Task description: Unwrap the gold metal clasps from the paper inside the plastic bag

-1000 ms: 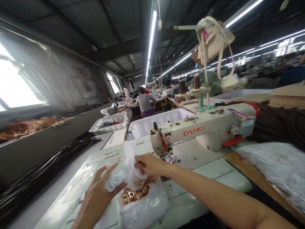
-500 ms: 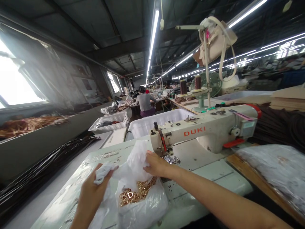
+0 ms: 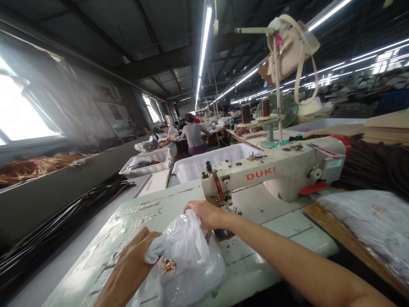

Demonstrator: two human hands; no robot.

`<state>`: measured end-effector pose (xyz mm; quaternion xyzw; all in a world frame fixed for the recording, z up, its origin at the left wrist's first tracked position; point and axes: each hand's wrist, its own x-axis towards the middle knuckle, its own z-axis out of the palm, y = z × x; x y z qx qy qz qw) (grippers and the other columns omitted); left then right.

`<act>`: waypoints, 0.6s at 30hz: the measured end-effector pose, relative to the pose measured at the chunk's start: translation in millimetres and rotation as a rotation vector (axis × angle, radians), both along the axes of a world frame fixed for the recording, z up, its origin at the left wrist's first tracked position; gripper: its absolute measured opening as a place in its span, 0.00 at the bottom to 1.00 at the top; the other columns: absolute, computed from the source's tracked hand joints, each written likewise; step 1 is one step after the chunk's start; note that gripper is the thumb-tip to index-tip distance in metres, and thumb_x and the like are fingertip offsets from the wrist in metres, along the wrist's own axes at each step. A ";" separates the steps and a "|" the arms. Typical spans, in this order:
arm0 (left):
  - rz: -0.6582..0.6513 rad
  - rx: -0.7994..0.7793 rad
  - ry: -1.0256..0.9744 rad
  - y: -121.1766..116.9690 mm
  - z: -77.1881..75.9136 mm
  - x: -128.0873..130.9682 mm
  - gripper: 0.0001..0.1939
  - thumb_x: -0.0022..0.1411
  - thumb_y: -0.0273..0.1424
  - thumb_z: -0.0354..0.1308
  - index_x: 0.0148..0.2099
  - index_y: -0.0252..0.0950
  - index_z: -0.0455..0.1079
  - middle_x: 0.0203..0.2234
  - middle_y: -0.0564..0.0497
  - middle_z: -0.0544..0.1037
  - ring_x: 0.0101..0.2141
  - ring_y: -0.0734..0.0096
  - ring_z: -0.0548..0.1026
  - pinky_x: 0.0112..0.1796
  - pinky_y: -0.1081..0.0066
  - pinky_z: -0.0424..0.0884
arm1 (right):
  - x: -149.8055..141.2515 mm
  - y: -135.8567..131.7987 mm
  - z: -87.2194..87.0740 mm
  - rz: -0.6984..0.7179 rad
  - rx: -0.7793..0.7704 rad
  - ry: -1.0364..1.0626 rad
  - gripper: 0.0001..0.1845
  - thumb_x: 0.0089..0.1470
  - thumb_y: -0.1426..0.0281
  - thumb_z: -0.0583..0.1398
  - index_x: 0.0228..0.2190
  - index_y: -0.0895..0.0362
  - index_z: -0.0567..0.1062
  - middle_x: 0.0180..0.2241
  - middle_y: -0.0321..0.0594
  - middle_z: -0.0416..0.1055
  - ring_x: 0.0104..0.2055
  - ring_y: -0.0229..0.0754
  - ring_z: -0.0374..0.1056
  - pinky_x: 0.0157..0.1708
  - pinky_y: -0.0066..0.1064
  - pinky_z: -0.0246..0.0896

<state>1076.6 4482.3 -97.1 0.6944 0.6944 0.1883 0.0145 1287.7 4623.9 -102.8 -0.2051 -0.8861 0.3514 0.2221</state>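
A white translucent plastic bag lies on the sewing machine table at the front. Gold-coloured metal buckles or rings show through a gap in its folds; their exact kind is too small to tell. My left hand is closed around a bunched corner of the bag on its left side. At the upper edge, my right hand grips the gathered plastic. Just behind my right hand stands the needle end of the sewing machine, with its presser foot partly hidden.
Dark strips lie along the left. White plastic bins stand behind the table. At right, another clear bag rests on a wooden board. A handbag hangs from the thread stand. A seated person works farther off.
Both hands have brought the bag's edges down and together over the gold pieces, so fewer of them show. My left hand has moved right and lower.
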 end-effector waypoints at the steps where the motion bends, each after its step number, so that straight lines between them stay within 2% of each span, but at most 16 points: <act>1: 0.007 0.007 0.004 1.0 0.9 1.6 0.08 0.59 0.37 0.50 0.33 0.43 0.69 0.29 0.55 0.67 0.29 0.71 0.71 0.31 0.72 0.64 | 0.4 -1.5 -1.3 0.080 0.039 -0.028 0.25 0.39 0.78 0.64 0.44 0.60 0.72 0.45 0.46 0.71 0.50 0.47 0.65 0.51 0.30 0.56; 3: 0.041 0.027 -0.004 4.2 2.5 1.5 0.09 0.58 0.35 0.49 0.29 0.41 0.66 0.28 0.55 0.67 0.29 0.72 0.71 0.30 0.73 0.64 | 0.8 -6.1 -6.2 0.205 0.141 -0.096 0.32 0.35 0.75 0.68 0.46 0.60 0.71 0.48 0.47 0.69 0.52 0.48 0.64 0.51 0.31 0.56; 4: 0.064 0.043 -0.010 6.1 3.1 -0.1 0.08 0.57 0.34 0.49 0.28 0.40 0.65 0.28 0.55 0.67 0.29 0.72 0.71 0.31 0.74 0.64 | 0.6 -8.7 -8.9 0.213 0.203 -0.125 0.31 0.35 0.75 0.68 0.46 0.60 0.71 0.48 0.47 0.69 0.50 0.48 0.65 0.49 0.31 0.58; 7: 0.102 0.083 -0.023 10.6 3.9 -8.3 0.07 0.57 0.34 0.49 0.27 0.40 0.62 0.28 0.56 0.68 0.29 0.72 0.71 0.31 0.74 0.64 | -2.2 -12.7 -11.4 0.052 0.338 -0.140 0.15 0.43 0.77 0.61 0.37 0.60 0.75 0.42 0.46 0.71 0.41 0.45 0.69 0.40 0.29 0.62; 9: 0.097 0.097 -0.029 11.5 5.5 -14.4 0.08 0.57 0.37 0.50 0.28 0.40 0.62 0.27 0.56 0.68 0.29 0.71 0.71 0.31 0.74 0.65 | -5.7 -10.3 -6.1 -0.022 0.363 -0.117 0.11 0.47 0.77 0.57 0.34 0.59 0.76 0.38 0.43 0.73 0.38 0.43 0.69 0.38 0.28 0.61; 11: 0.073 0.086 -0.027 11.0 8.4 -20.0 0.09 0.56 0.40 0.53 0.30 0.41 0.64 0.29 0.56 0.70 0.30 0.70 0.72 0.32 0.74 0.65 | -9.8 -5.0 2.7 -0.032 0.368 -0.100 0.11 0.50 0.76 0.56 0.35 0.57 0.76 0.38 0.42 0.74 0.40 0.42 0.69 0.39 0.28 0.60; 14: 0.091 0.054 0.011 10.3 11.1 -28.5 0.12 0.52 0.44 0.56 0.33 0.42 0.66 0.31 0.56 0.72 0.31 0.67 0.73 0.32 0.72 0.66 | -16.2 1.4 14.7 -0.040 0.362 -0.138 0.09 0.48 0.73 0.59 0.33 0.57 0.78 0.37 0.42 0.75 0.39 0.44 0.70 0.36 0.28 0.60; 18: 0.138 0.097 -0.020 14.5 1.3 -44.7 0.12 0.50 0.45 0.54 0.32 0.43 0.66 0.30 0.57 0.74 0.31 0.65 0.74 0.32 0.71 0.68 | -21.8 2.1 21.8 -0.052 0.345 -0.184 0.11 0.49 0.71 0.58 0.35 0.54 0.79 0.38 0.40 0.76 0.40 0.46 0.70 0.33 0.29 0.60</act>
